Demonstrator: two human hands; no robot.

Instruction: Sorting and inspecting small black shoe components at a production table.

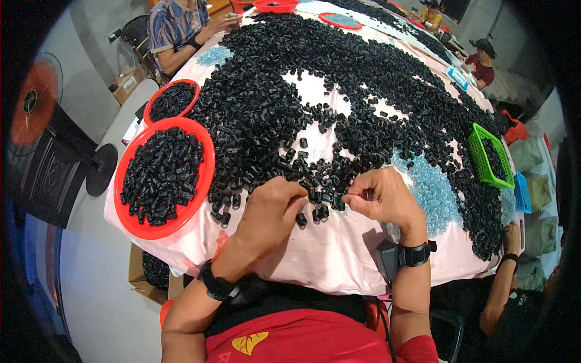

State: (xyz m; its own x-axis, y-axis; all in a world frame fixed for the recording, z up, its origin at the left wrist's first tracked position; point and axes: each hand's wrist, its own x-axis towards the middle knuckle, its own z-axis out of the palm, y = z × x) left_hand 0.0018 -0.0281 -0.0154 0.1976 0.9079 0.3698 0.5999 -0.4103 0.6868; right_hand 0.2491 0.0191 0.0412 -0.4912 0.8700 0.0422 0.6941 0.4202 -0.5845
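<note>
Small black plastic cylindrical pieces lie in a wide heap over a pink cloth-covered table. At the heap's near edge, my left hand is closed in a pinch, thumb against fingers; whatever it holds is too small or hidden to name. Opposite it, my right hand also pinches, its fingertips beside a few black pieces; what is between them I cannot make out. Loose black pieces lie on the cloth between the hands. A pile of small clear bluish pieces lies just right of my right hand.
A round red tray full of black pieces stands at left, a smaller red tray behind it. At right are a green basket and a blue basket. Co-workers sit around the table; one person's hand is at the right edge.
</note>
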